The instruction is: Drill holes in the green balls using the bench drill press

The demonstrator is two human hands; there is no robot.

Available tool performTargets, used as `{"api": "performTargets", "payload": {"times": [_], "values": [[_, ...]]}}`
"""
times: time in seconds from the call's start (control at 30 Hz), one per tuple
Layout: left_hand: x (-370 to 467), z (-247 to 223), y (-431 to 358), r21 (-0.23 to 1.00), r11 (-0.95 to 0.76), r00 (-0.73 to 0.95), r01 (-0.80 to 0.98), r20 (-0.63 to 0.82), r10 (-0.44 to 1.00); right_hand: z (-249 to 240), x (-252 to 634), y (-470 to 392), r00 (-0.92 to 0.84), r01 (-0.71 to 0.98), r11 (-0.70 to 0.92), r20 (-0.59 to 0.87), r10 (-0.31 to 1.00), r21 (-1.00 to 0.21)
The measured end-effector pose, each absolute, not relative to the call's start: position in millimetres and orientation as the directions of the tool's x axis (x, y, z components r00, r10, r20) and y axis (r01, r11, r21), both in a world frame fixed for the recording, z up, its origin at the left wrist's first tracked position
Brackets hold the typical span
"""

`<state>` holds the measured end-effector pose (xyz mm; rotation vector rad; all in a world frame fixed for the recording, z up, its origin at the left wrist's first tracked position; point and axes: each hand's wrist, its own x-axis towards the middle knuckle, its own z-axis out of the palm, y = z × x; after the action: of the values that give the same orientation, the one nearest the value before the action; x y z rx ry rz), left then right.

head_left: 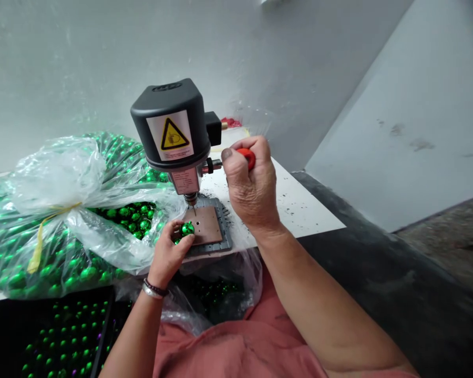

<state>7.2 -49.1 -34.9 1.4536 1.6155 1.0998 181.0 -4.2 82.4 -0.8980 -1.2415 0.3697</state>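
My left hand (pixel 173 247) pinches a shiny green ball (pixel 187 229) between thumb and fingers. It holds the ball over the near left part of a brown plate (pixel 211 223) on the base of a small drill press (pixel 171 126). The thin drill bit (pixel 195 211) points down just above the ball, and I cannot tell whether they touch. My right hand (pixel 250 184) is closed around the red knob (pixel 247 156) of the press's lever, to the right of the motor housing.
A big clear plastic bag (pixel 74 173) of green balls lies on the white table (pixel 299 210) at left, torn open near the press. A black tray (pixel 63 336) of green balls sits below. Dark shavings surround the base. Another plastic bag (pixel 252 273) hangs at the table's front edge.
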Motion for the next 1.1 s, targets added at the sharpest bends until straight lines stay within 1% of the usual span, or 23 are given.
{"api": "performTargets", "payload": {"times": [0.07,0.17,0.23,0.33,0.4,0.5,0.7,0.87,1.0,1.1], "values": [[0.1,-36.9,-42.2,0.845,-0.025,-0.138,0.534,0.116,0.984,81.9,181.4,-3.9,0.315,0.220,0.622,0.658,0.684,-0.752],[-8.0,-36.1,-31.4,0.763,-0.104,-0.044,0.639,0.171,0.984,81.3,182.0,-3.7,0.300,0.237,0.629,0.672,0.677,-0.740],[-9.9,-35.2,-24.8,0.740,-0.110,-0.018,0.663,0.164,0.986,81.0,182.2,-3.7,0.298,0.253,0.631,0.680,0.670,-0.733],[-9.0,-34.6,-17.8,0.712,-0.057,-0.046,0.700,0.125,0.991,80.2,182.1,-3.5,0.303,0.278,0.628,0.687,0.660,-0.726],[-7.5,-33.8,-15.0,0.681,-0.053,-0.018,0.730,0.096,0.995,79.4,182.0,-3.5,0.303,0.291,0.630,0.694,0.653,-0.720],[-4.5,-30.9,-12.6,0.663,-0.067,0.032,0.745,0.064,0.997,79.3,182.4,-4.2,0.292,0.306,0.634,0.704,0.647,-0.710],[3.5,-23.8,-9.0,0.640,-0.050,0.040,0.766,0.030,0.999,88.9,183.6,-3.1,0.259,0.337,0.607,0.691,0.675,-0.720],[8.8,-22.9,-5.1,0.646,-0.001,0.016,0.764,-0.017,1.000,99.4,185.4,5.5,0.242,0.308,0.609,0.679,0.693,-0.731],[8.8,-25.2,-1.3,0.642,0.013,0.027,0.767,-0.051,0.998,103.7,187.4,10.0,0.218,0.296,0.628,0.691,0.689,-0.719],[7.3,-27.5,0.9,0.631,0.025,0.028,0.776,-0.074,0.997,104.5,188.3,9.4,0.198,0.282,0.619,0.676,0.710,-0.733]]}}
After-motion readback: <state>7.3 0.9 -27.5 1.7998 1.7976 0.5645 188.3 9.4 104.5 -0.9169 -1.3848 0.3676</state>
